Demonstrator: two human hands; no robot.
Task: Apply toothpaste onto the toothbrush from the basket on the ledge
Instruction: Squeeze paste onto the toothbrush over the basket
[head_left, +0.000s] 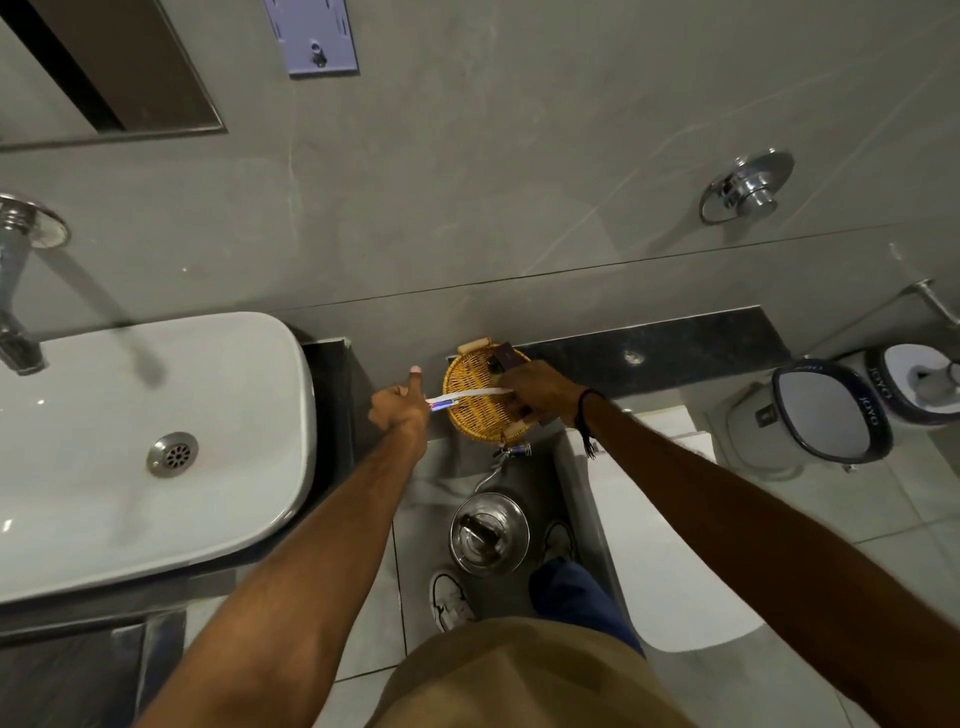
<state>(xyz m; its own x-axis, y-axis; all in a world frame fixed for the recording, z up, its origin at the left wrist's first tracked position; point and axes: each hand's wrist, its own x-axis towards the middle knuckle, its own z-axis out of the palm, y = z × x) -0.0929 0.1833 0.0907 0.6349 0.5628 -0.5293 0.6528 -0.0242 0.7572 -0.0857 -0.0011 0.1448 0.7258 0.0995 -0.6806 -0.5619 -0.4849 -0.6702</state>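
Observation:
A round wicker basket (460, 376) stands on the dark stone ledge (675, 338) against the wall. My left hand (400, 410) is closed, thumb up, just left of the basket. It grips the blue-and-red end of a long white item, seemingly the toothpaste tube (467, 396). The tube stretches across the basket to my right hand (535, 389). That hand hovers over the basket's right side with curled fingers at the tube's other end. What it holds is hidden. I cannot make out a toothbrush.
A small dark box (506, 356) leans in the basket's far edge. A white sink (156, 441) with a wall tap (15, 312) is at left. Below the ledge are a steel bin (488, 532) and a white toilet lid (670, 545). A bucket (826, 421) stands right.

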